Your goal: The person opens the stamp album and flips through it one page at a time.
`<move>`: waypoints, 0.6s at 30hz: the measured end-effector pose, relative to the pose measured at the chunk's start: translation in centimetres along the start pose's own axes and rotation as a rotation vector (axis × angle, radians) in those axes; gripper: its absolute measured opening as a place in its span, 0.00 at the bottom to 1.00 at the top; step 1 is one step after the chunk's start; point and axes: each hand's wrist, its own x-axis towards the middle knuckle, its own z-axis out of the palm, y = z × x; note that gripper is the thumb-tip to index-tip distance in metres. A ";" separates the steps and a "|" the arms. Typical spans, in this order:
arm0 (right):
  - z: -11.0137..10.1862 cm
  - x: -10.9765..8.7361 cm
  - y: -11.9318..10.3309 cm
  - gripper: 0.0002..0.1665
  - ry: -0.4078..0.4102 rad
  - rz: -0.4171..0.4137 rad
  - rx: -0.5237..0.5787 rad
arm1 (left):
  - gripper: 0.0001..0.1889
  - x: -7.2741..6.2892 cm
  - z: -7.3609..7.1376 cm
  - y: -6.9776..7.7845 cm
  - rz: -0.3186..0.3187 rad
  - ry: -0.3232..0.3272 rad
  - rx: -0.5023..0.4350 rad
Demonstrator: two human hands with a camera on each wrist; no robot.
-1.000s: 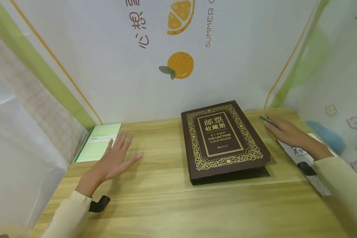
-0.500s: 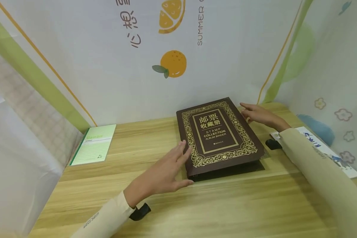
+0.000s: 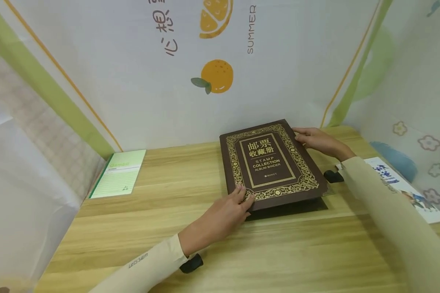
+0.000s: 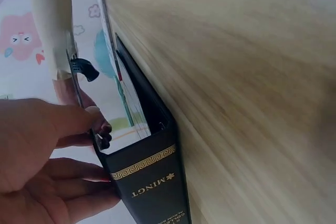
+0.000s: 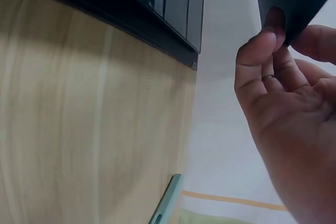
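A dark brown stamp album [image 3: 265,162] with gold ornament lies near the back of the table, its front cover raised a little off the part below. My left hand [image 3: 225,215] pinches the cover at its near left corner. In the left wrist view its thumb [image 4: 79,120] is on the inner side, beside the spine [image 4: 149,182]. At the far right edge my right hand [image 3: 320,140] grips the same cover. The right wrist view shows my right hand's fingers [image 5: 257,51] curled around the cover's corner [image 5: 294,3].
A pale green notebook [image 3: 119,174] lies at the back left. On the right, a white printed booklet [image 3: 407,189] is partly covered by the right sleeve. A slim green stick-like thing [image 5: 167,200] lies beyond the album's right side. A printed white curtain [image 3: 161,101] hangs behind the table.
My left hand has moved right from beside the notebook to the album. My right hand has let go of the slim green thing, moved left, and taken hold of the cover.
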 end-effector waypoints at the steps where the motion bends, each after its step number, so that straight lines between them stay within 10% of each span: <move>1: 0.0 0.0 -0.1 0.35 0.003 -0.004 0.006 | 0.24 0.0 0.0 0.0 0.004 0.000 0.011; 8: -0.2 -0.2 -1.6 0.35 0.077 -0.024 0.025 | 0.24 -0.3 0.0 -0.3 -0.027 -0.004 -0.027; 18: -0.2 0.4 -7.0 0.37 0.121 -0.060 0.076 | 0.26 -1.5 -0.6 -0.8 -0.191 0.080 -0.349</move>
